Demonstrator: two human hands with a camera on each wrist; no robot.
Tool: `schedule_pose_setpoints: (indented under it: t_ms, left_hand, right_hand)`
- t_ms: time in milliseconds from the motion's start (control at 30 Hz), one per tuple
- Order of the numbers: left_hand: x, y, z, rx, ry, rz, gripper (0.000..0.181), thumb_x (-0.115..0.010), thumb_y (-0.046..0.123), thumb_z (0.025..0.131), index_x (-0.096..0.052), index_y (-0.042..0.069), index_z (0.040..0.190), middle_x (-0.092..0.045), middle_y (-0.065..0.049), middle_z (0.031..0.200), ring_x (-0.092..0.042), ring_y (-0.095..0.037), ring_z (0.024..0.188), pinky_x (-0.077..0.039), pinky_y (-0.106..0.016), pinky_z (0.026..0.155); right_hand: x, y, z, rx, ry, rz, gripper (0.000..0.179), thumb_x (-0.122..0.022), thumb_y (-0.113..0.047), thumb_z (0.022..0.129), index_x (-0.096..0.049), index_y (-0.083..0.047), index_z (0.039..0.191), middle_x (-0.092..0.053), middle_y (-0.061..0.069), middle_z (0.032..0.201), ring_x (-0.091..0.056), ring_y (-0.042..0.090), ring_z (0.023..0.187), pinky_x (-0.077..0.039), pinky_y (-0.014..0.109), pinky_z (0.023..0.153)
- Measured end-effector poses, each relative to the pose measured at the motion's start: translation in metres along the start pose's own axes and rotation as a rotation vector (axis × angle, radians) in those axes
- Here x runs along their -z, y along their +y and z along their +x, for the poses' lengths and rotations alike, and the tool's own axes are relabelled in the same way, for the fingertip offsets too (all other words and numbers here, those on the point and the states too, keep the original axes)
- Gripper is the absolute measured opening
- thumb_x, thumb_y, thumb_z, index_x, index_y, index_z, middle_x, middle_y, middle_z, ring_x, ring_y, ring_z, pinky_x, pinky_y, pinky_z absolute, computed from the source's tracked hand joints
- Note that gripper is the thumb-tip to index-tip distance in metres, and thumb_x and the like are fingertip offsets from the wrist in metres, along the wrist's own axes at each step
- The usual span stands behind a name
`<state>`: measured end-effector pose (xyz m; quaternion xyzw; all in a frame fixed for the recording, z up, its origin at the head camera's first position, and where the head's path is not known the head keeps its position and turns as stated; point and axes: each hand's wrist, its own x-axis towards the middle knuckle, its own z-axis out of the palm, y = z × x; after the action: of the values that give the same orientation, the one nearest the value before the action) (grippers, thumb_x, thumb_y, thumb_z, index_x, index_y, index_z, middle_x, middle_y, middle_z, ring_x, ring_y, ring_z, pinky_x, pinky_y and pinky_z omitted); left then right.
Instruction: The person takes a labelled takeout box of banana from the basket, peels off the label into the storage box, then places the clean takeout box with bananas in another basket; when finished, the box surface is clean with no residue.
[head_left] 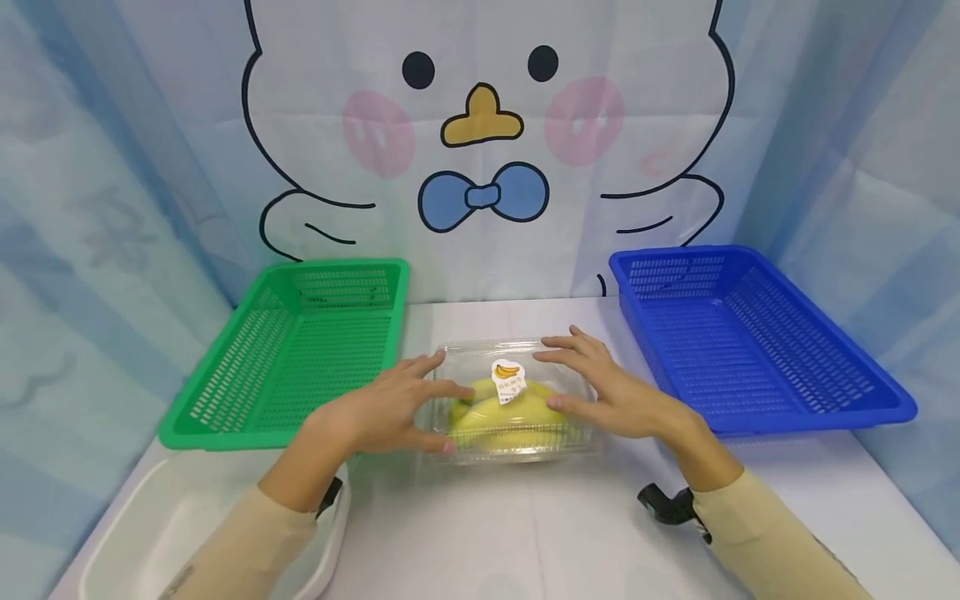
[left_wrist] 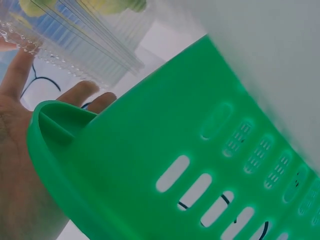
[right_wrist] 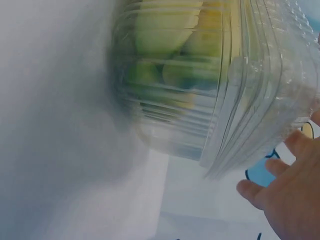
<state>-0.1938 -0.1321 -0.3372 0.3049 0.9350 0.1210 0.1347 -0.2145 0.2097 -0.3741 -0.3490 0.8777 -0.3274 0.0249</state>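
A clear plastic clamshell box (head_left: 517,354) sits on the white table between both hands. Yellow bananas (head_left: 517,414) show through its lid, partly greenish in the right wrist view. On the lid is a white sticker (head_left: 508,381) printed with bananas. My left hand (head_left: 393,410) is spread at the box's left side, its fingertips at or just above the lid. From the right, my right hand (head_left: 618,387) reaches over the box with straight, parted fingers. Whether any fingertip touches the plastic is hard to tell. In the left wrist view, the green basket hides part of the left hand.
A green perforated basket (head_left: 393,333) stands at the back left. Opposite it, a blue perforated basket (head_left: 832,337) stands on the right. At the front left is a white basin (head_left: 112,542), partly under the left forearm. A printed curtain (head_left: 480,258) hangs behind the table.
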Motion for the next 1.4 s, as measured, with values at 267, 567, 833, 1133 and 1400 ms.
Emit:
schedule_pose_setpoints:
  t_ms: [267,567,833,1133,1400]
  left_hand:
    - [0.0,0.0,0.001,-0.009,0.002,0.01,0.067,-0.076,0.059,0.087,-0.055,0.039,0.147,-0.018,-0.018,0.17,-0.029,-0.047,0.151,-0.031,-0.066,0.116]
    - [0.003,-0.003,0.002,-0.004,0.008,0.006,0.068,-0.078,0.059,0.084,-0.056,0.041,0.146,-0.02,-0.017,0.17,-0.033,-0.047,0.149,-0.034,-0.067,0.114]
    - [0.002,-0.003,0.003,-0.013,0.015,0.02,0.068,-0.078,0.061,0.083,-0.057,0.04,0.145,-0.022,-0.015,0.17,-0.025,-0.044,0.153,-0.026,-0.071,0.116]
    - [0.003,0.0,0.004,-0.025,0.012,0.029,0.067,-0.076,0.06,0.086,-0.056,0.039,0.146,-0.021,-0.015,0.17,-0.025,-0.042,0.154,-0.026,-0.069,0.117]
    - [0.003,-0.001,0.001,-0.009,0.004,0.019,0.069,-0.076,0.06,0.086,-0.053,0.038,0.148,-0.02,-0.015,0.17,-0.025,-0.041,0.154,-0.024,-0.068,0.118]
  right_hand:
    - [-0.006,-0.004,0.019,0.122,0.117,0.02,0.046,-0.074,-0.024,0.096,-0.062,-0.016,0.139,-0.05,0.013,0.152,-0.016,0.041,0.156,-0.02,0.071,0.118]
    - [-0.011,-0.005,0.039,0.171,0.122,0.039,0.042,-0.084,-0.024,0.088,-0.071,-0.014,0.127,-0.059,0.012,0.142,-0.026,0.039,0.153,-0.025,0.068,0.118]
    - [-0.01,-0.008,0.048,0.192,0.075,0.01,0.039,-0.088,-0.026,0.082,-0.076,-0.014,0.118,-0.065,0.007,0.135,-0.034,0.038,0.149,-0.029,0.064,0.118]
    - [-0.011,-0.007,0.052,0.181,0.037,-0.016,0.012,-0.085,-0.024,0.086,-0.081,-0.021,0.097,-0.069,0.001,0.128,-0.039,0.04,0.145,-0.031,0.064,0.117]
    - [-0.014,-0.008,0.056,0.182,0.008,0.016,0.012,-0.078,-0.021,0.093,-0.069,-0.025,0.085,-0.069,-0.002,0.123,-0.046,0.039,0.138,-0.034,0.06,0.116]
